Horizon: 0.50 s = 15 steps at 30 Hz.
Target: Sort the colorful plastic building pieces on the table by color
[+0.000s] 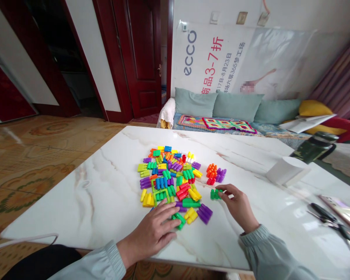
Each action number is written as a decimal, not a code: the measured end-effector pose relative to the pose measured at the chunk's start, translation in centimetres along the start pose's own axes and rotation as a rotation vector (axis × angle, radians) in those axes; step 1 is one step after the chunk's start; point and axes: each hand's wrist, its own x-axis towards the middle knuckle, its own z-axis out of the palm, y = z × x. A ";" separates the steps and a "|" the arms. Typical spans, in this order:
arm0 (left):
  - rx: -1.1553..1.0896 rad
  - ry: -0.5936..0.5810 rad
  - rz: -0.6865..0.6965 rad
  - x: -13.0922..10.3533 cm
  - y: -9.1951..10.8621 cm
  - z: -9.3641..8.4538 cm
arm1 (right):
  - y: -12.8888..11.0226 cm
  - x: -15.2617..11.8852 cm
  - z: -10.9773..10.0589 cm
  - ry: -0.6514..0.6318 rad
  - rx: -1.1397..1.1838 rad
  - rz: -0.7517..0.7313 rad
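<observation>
A heap of colourful plastic building blocks [161, 182] lies on the white marble-patterned table [105, 194]. My right hand [235, 204] pinches a green block [215, 194] at the table surface, right of the heap. Just beyond it sit an orange-and-red group of blocks [211, 173] and a purple block [221, 175], side by side. My left hand [156, 229] rests at the heap's near edge with its fingers stretched out, by another green block [179, 221]. Yellow blocks [191, 215] and a purple block [204, 214] lie to the right of its fingertips.
At the right stand a white box-like object [287, 171] and a dark green flask [313, 147]. Keys [332, 223] and a phone [342, 210] lie near the right edge. A cable [32, 239] crosses the left corner. Behind the table is a cushioned sofa [189, 120].
</observation>
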 end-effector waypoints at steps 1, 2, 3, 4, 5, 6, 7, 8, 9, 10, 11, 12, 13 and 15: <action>0.000 0.013 -0.001 0.0 0.0 0.1 | 0.5 0.2 0.1 0.006 -0.014 0.019; -0.001 0.024 0.001 -0.1 -0.1 0.1 | 0.9 0.4 0.2 0.023 -0.031 0.036; -0.003 0.035 0.003 -0.1 -0.1 0.2 | 1.1 0.6 0.3 0.041 -0.049 0.055; -0.005 0.040 0.006 -0.2 -0.2 0.3 | 1.2 0.8 0.4 0.053 -0.065 0.076; -0.005 0.044 0.008 -0.2 -0.2 0.4 | 1.2 1.0 0.5 0.062 -0.080 0.096; -0.004 0.046 0.010 -0.3 -0.3 0.4 | 1.1 1.1 0.6 0.065 -0.093 0.115; -0.002 0.045 0.013 -0.3 -0.3 0.5 | 1.0 1.2 0.6 0.064 -0.105 0.130; 0.000 0.043 0.016 -0.3 -0.4 0.5 | 0.9 1.2 0.6 0.060 -0.116 0.139; 0.003 0.042 0.018 -0.3 -0.4 0.5 | 0.8 1.2 0.6 0.057 -0.126 0.139; 0.005 0.041 0.019 -0.3 -0.3 0.5 | 0.7 1.2 0.5 0.052 -0.136 0.130; 0.006 0.041 0.020 -0.3 -0.3 0.5 | 0.7 1.2 0.5 0.048 -0.148 0.119; 0.005 0.041 0.018 -0.2 -0.3 0.4 | 0.8 1.1 0.3 0.047 -0.159 0.108; 0.003 0.042 0.016 -0.2 -0.2 0.3 | 0.9 1.1 0.2 0.048 -0.173 0.099; -0.006 0.045 0.006 -0.1 0.0 0.2 | 1.2 1.2 -0.1 0.063 -0.210 0.095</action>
